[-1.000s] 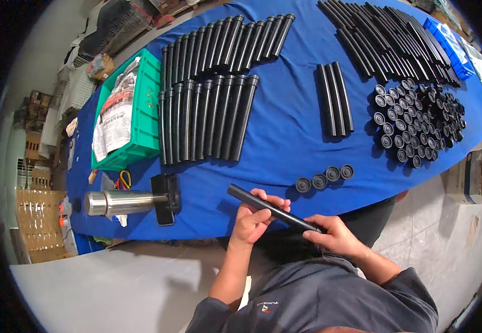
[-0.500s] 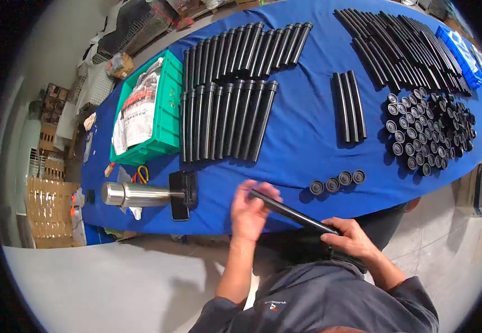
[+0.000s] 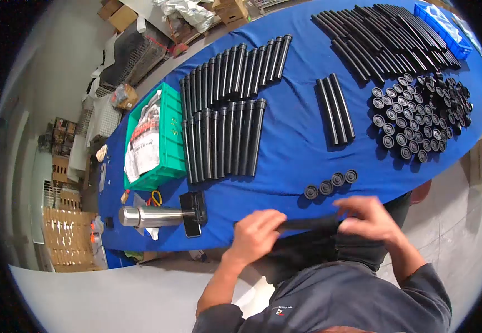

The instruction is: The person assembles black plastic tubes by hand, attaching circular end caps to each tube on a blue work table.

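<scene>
Black plastic forms the tube [image 3: 307,223] held level between both hands, just off the near edge of the table [image 3: 291,161], at about 6 o'clock in the head view. The left hand [image 3: 257,233] is closed around the tube's left end, fingers curled over it. The right hand [image 3: 366,218] is closed over the right end; motion blur hides the exact finger placement there. The tube's middle section shows between the two hands, lying roughly along the 9-to-3 o'clock line. At 12 o'clock from the tube, near it on the blue cloth, stands a short row of four round black caps [image 3: 330,184]. At 9 o'clock from the left hand lies a steel flask [image 3: 149,216] on its side, with a black phone [image 3: 194,206] touching its right end. At 11 o'clock from the tube sits a green crate [image 3: 169,136] holding printed bags [image 3: 144,141]. Beside the crate, toward 12 o'clock, two rows of capped black tubes [image 3: 224,141] lie parallel, one row behind the other. At 1 o'clock lie three loose tubes [image 3: 335,111] side by side. At 2 o'clock, a dense cluster of caps [image 3: 418,119] stands on the cloth. Beyond it, at the far right, lies a large stack of tubes [image 3: 385,33], with a blue bin [image 3: 441,28] beside that stack.
</scene>
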### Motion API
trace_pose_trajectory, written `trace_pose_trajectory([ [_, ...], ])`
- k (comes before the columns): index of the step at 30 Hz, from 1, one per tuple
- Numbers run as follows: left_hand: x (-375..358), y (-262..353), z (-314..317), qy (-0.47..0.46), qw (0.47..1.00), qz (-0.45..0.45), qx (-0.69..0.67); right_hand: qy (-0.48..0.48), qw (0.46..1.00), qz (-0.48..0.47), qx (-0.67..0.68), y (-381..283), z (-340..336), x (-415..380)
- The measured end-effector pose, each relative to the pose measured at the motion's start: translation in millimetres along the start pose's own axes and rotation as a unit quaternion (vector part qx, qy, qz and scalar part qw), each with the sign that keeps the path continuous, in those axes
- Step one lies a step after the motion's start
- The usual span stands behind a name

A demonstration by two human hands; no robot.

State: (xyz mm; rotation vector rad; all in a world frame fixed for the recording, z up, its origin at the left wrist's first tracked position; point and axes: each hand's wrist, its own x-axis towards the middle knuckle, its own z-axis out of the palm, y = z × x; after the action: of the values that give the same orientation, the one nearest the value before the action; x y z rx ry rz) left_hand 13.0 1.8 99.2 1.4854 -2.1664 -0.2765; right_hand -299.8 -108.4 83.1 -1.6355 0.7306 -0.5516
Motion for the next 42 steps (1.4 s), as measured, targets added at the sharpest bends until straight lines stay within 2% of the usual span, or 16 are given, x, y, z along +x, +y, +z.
trace_pose_trajectory([
  [2, 7, -9, -16, 0.073, 0.984, -0.162, -0.012, 0.17, 0.983, 0.041, 0.063, 22, -23, 0],
  [4, 14, -43, -30, 0.112, 0.971, -0.172, 0.12, 0.304, 0.952, 0.006, -0.044, 54, -37, 10],
  [5, 25, -57, -37, 0.137, 0.965, -0.172, 0.143, 0.315, 0.947, 0.002, -0.054, 64, -42, 14],
  [7, 40, -92, -45, 0.135, 0.946, -0.216, 0.199, 0.305, 0.945, -0.025, -0.114, 74, -42, 22],
  [8, 49, -107, -47, 0.142, 0.946, -0.229, 0.181, 0.3, 0.943, -0.037, -0.142, 77, -42, 23],
  [10, 68, -138, -46, 0.144, 0.928, -0.195, 0.282, 0.308, 0.945, -0.032, -0.107, 83, -43, 23],
  [13, 93, -163, -44, 0.086, 0.913, -0.252, 0.309, 0.317, 0.946, -0.026, -0.067, 87, -46, 23],
  [17, 106, -190, -28, 0.065, 0.892, -0.277, 0.35, 0.317, 0.947, -0.012, -0.05, 82, -48, 21],
  [20, 106, -207, -18, 0.071, 0.884, -0.26, 0.382, 0.318, 0.947, -0.007, -0.035, 79, -47, 20],
  [37, 103, -205, -14, 0.039, 0.864, -0.308, 0.397, 0.316, 0.947, -0.017, -0.054, 81, -46, 22],
  [40, 108, -198, -16, 0.071, 0.86, -0.296, 0.409, 0.316, 0.947, -0.019, -0.06, 82, -47, 21],
  [42, 115, -188, -16, 0.132, 0.874, -0.274, 0.38, 0.325, 0.942, -0.028, -0.077, 86, -46, 22],
])
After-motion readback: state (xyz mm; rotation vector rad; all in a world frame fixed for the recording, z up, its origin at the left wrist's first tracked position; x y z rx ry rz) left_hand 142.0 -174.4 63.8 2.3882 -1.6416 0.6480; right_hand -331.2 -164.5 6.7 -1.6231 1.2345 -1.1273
